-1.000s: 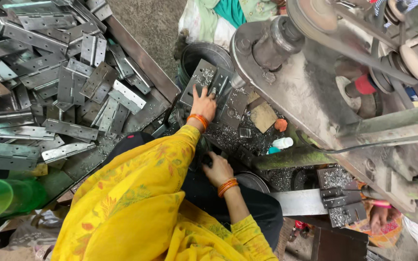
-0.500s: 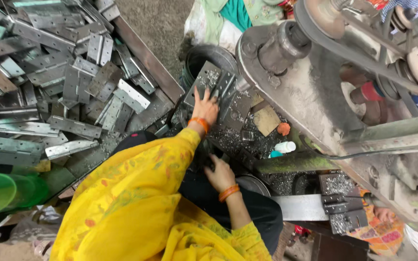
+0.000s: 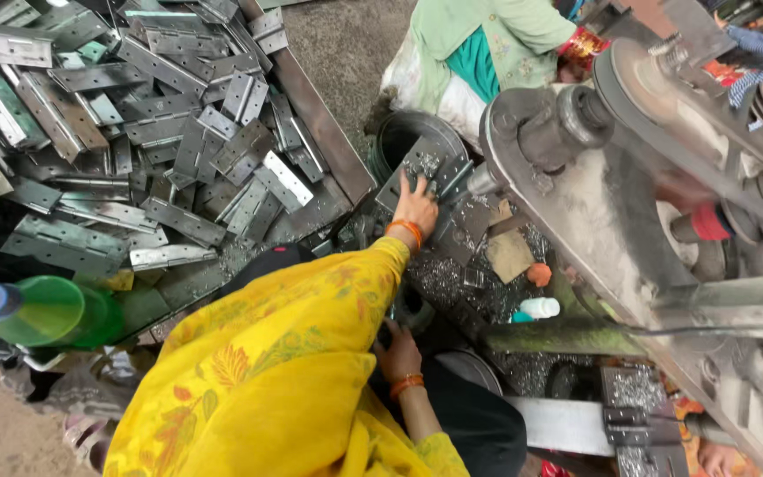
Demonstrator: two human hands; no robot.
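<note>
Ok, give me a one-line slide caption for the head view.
Left hand pressed on a metal plate at the belt-driven machine, right hand low by the lap, hinge pile alongside.

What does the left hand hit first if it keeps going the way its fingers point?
The left hand already rests on the grey perforated metal plate; straight on it would probably meet the dark round metal ring behind it, though depth is unclear.

Left hand (image 3: 417,208), wearing an orange bangle, rests flat on a grey perforated metal plate (image 3: 426,168) at 12 o'clock. Right hand (image 3: 399,353) sits at 6 o'clock beside a dark round machine part (image 3: 417,309). A pile of grey steel hinges (image 3: 134,132) lies at 10 o'clock; a green plastic bottle (image 3: 46,311) lies at 8 o'clock.
</note>
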